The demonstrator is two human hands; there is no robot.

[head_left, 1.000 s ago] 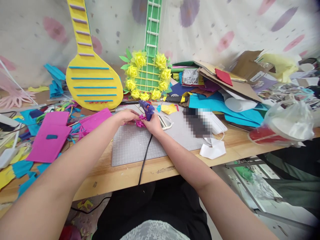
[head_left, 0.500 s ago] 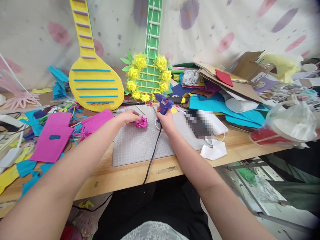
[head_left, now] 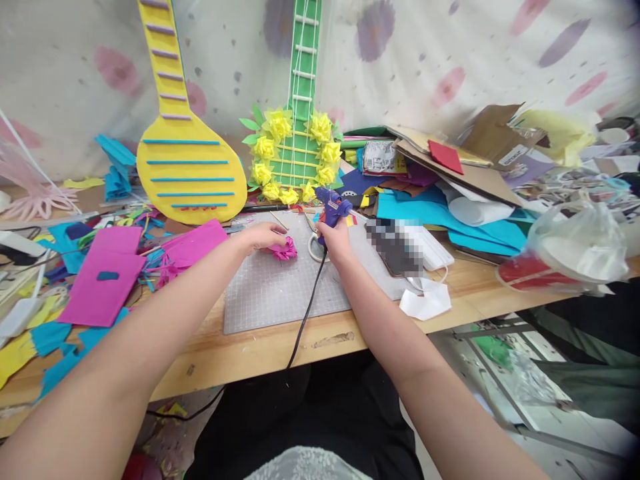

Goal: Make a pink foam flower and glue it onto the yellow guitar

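Observation:
My left hand [head_left: 264, 236] rests on the grey cutting mat [head_left: 280, 287], its fingers pinching a small magenta paper flower [head_left: 285, 250]. My right hand [head_left: 334, 241] grips a blue glue gun [head_left: 331, 206] held upright just right of the flower, nozzle pointing left and apart from it. The gun's black cord [head_left: 304, 319] runs down over the mat and off the table's front edge.
A yellow foam guitar shape [head_left: 187, 167] and a green one with yellow paper flowers [head_left: 297, 150] lean on the back wall. Magenta foam sheets [head_left: 107, 270] and scraps lie left. Scissors [head_left: 316, 248] sit under my right hand. Teal sheets, cardboard and bags [head_left: 580, 243] pile up right.
My right hand lifted the glue gun off the flower and carried it right, away from the left hand. The left hand stayed on the flower, pressing it lower onto the mat.

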